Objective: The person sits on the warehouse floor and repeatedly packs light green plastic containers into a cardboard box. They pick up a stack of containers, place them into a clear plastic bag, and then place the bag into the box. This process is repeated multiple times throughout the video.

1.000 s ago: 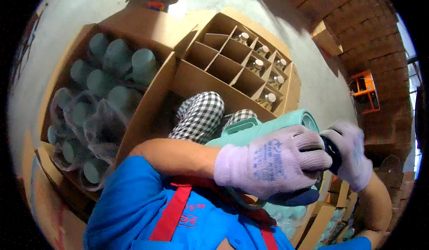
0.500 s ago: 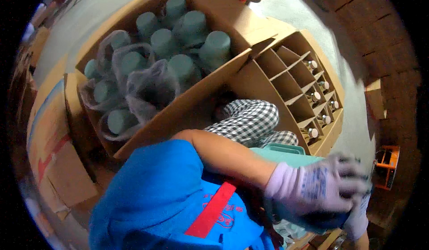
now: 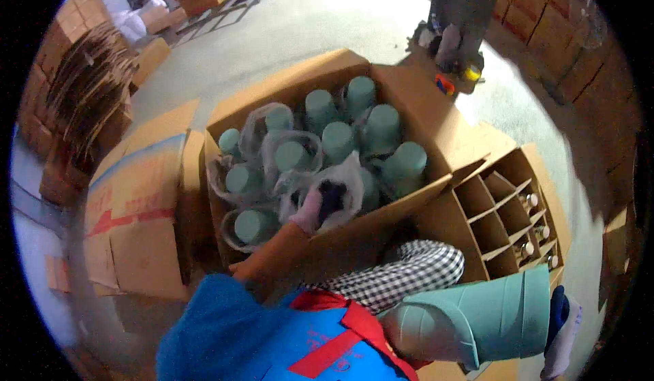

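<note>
Carton [image 3: 407, 202] of teal vessels [image 3: 338, 142]; my left hand [image 3: 317, 208] in clear bag [image 3: 351, 176] there, grip untellable; loose vessel [image 3: 507, 313], lying by my checkered knee [image 3: 422, 268]; bottle box [image 3: 444, 225] beyond; my right hand [image 3: 563, 337] at the vessel's right end, grip also untellable

The left hand [image 3: 319, 207] and right hand [image 3: 563, 337] are each fitted with a pale lavender knit glove with dark navy areas; a small bluish marking is visible on the right one. Below the left hand, a plain bright-blue short sleeve [image 3: 211, 330] adjoins a blue shirt front [image 3: 272, 347] with red print and a red strap [image 3: 327, 354]. Black-and-white checked trousers [image 3: 405, 272] appear between the hands.
</note>
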`<state>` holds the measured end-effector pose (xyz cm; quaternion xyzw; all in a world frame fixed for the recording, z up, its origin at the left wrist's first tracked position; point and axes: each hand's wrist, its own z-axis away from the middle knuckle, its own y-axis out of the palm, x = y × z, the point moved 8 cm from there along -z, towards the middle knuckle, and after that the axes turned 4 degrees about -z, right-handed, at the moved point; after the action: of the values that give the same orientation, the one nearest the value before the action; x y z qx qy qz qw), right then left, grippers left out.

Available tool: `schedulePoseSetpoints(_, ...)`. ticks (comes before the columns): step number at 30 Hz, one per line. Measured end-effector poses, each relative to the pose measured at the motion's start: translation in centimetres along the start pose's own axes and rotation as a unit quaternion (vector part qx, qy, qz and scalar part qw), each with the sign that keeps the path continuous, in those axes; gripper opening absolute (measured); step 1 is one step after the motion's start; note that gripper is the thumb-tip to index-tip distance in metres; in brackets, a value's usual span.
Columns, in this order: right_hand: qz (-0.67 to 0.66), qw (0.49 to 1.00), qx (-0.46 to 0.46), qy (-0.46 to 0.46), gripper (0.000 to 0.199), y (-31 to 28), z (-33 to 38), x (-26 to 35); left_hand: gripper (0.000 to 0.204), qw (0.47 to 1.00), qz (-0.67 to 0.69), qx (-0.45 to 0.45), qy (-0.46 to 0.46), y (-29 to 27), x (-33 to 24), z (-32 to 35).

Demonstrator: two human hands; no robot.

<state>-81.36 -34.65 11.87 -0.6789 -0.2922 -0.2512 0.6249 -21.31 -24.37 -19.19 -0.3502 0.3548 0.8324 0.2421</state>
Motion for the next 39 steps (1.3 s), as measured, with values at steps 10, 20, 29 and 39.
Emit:
schedulePoseSetpoints(10,-0.293,0.938,0.126,-0.135,0.033,7.4,-9.8,6.0,0.034,0.850,0.099,0.512,-0.070,43.2,5.5,7.7)
schedulePoseSetpoints(20,-0.468,0.852,-0.233,0.028,0.029,4.5,9.8,-9.3,0.038,0.861,0.069,0.481,-0.150,36.4,11.3,10.3)
schedulePoseSetpoints(29,-0.067,0.848,-0.421,-0.314,0.028,2.4,14.9,5.5,0.051,0.827,-0.088,0.554,-0.035,33.4,9.3,12.5)
schedulePoseSetpoints(39,0.099,0.833,-0.411,-0.357,0.040,6.1,19.6,10.8,0.043,0.770,-0.177,0.605,0.095,38.3,8.5,17.2)
